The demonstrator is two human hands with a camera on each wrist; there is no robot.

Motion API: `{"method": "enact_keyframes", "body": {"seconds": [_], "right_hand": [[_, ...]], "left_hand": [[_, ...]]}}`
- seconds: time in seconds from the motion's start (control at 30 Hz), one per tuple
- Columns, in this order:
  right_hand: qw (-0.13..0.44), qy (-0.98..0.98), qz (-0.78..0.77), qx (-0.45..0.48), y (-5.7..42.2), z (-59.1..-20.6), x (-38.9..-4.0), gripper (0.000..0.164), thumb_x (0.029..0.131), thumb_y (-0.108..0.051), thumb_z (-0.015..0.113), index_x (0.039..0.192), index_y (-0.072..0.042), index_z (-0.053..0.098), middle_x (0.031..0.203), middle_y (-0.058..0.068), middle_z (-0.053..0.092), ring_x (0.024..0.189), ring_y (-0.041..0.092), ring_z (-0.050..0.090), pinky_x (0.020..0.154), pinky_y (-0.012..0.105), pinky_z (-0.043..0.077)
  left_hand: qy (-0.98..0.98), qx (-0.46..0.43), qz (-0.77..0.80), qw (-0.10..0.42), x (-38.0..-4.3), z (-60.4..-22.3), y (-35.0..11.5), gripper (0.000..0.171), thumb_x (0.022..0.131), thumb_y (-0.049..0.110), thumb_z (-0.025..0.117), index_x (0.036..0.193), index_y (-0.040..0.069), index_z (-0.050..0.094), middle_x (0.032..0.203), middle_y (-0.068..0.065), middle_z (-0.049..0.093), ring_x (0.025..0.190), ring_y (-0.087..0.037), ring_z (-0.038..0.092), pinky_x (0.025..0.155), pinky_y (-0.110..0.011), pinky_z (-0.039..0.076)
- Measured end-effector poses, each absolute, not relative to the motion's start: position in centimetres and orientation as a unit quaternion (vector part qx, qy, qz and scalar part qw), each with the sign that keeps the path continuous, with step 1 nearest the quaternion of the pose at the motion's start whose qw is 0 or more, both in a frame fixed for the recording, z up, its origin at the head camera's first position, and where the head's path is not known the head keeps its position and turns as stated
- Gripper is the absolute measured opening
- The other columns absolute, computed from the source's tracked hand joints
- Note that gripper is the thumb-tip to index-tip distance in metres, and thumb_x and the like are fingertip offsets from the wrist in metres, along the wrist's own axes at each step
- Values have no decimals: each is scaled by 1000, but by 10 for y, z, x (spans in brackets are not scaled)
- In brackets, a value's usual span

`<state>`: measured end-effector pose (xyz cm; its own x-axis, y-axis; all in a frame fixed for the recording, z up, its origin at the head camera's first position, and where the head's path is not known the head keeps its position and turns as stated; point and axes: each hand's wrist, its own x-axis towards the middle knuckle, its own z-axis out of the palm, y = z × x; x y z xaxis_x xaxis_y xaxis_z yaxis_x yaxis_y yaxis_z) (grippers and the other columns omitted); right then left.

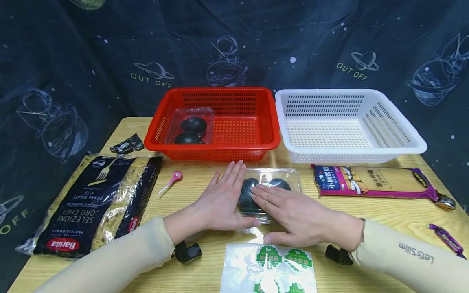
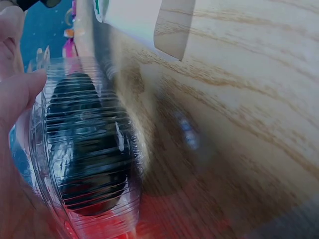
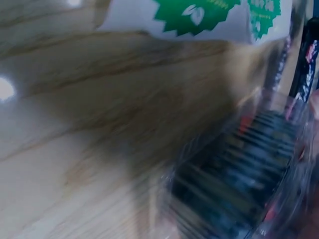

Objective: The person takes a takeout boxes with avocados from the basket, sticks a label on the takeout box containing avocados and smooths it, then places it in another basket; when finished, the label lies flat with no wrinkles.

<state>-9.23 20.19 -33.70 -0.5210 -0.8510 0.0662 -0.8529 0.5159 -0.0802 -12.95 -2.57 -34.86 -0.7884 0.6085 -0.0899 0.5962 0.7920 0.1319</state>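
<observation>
A clear plastic clamshell box [image 1: 295, 177] with dark, oval, avocado-like fruits inside lies on the table in front of the red basket. Along its left side rests my left hand [image 1: 224, 197], fingers straight and pointing away from me. My right hand [image 1: 289, 209] reaches over the lid from the right, its fingers extended and touching the top. Ribbed box walls show the dark fruit [image 2: 84, 144] in the left wrist view, with the left thumb at the rim. In the right wrist view the box [image 3: 234, 174] is blurred. Just below the hands lies a sheet of green stickers [image 1: 242, 264].
Behind stand a red basket [image 1: 220, 152], holding another clear box of dark fruits [image 1: 192, 126], and a white basket [image 1: 351, 156]. A Barilla pasta bag [image 1: 91, 203], a lollipop [image 1: 177, 176] and a black wrapper [image 1: 128, 144] lie left. Rightward are a noodle pack [image 1: 370, 182] and purple candy [image 1: 445, 239].
</observation>
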Motion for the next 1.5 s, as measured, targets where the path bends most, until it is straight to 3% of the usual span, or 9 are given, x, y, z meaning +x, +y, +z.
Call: {"method": "enact_keyframes", "body": {"seconds": [0.23, 0.5, 0.83, 1.03, 1.3, 1.5], "right_hand": [[-24, -882, 92, 462, 195, -337, -89, 80, 94, -56, 45, 149, -2, 26, 156, 10, 22, 144, 22, 19, 113, 40, 24], [-34, -913, 53, 403, 177, -338, -82, 86, 94, -64, 33, 150, 1, 20, 157, 15, 14, 145, 26, 9, 115, 41, 16], [3, -927, 27, 375, 187, -341, -76, 88, 92, -64, 41, 148, 3, 27, 155, 17, 23, 143, 30, 18, 115, 41, 19], [15, -931, 10, 366, 198, -342, -73, 88, 92, -65, 39, 147, 3, 28, 155, 17, 24, 144, 30, 17, 114, 43, 20], [44, -933, 8, 357, 212, -343, -69, 86, 91, -61, 46, 147, 2, 30, 153, 17, 27, 143, 29, 21, 113, 43, 24], [36, -939, 23, 342, 219, -340, -67, 85, 91, -61, 46, 146, 3, 32, 153, 18, 28, 142, 31, 23, 112, 44, 25]], "left_hand": [[945, 317, 45, 69, -129, -349, -26, 126, 69, 86, 46, 153, 4, 0, 159, -11, -5, 146, -28, -6, 114, -54, 11], [944, 319, 48, 63, -129, -348, -25, 124, 70, 84, 48, 152, 2, 3, 160, -12, -3, 145, -28, -6, 113, -56, 12], [947, 312, 41, 67, -129, -345, -25, 127, 68, 85, 49, 153, 3, 2, 160, -13, 0, 146, -28, -4, 113, -55, 12], [946, 312, 48, 65, -128, -345, -25, 127, 68, 85, 50, 152, 3, 3, 160, -13, -1, 146, -29, -2, 113, -54, 11], [947, 314, 37, 60, -129, -345, -25, 128, 67, 87, 46, 152, 3, 2, 159, -14, 0, 146, -29, -1, 113, -53, 12], [947, 314, 38, 62, -129, -345, -26, 128, 67, 88, 45, 152, 3, 2, 159, -14, -1, 146, -28, -3, 113, -53, 12]]}}
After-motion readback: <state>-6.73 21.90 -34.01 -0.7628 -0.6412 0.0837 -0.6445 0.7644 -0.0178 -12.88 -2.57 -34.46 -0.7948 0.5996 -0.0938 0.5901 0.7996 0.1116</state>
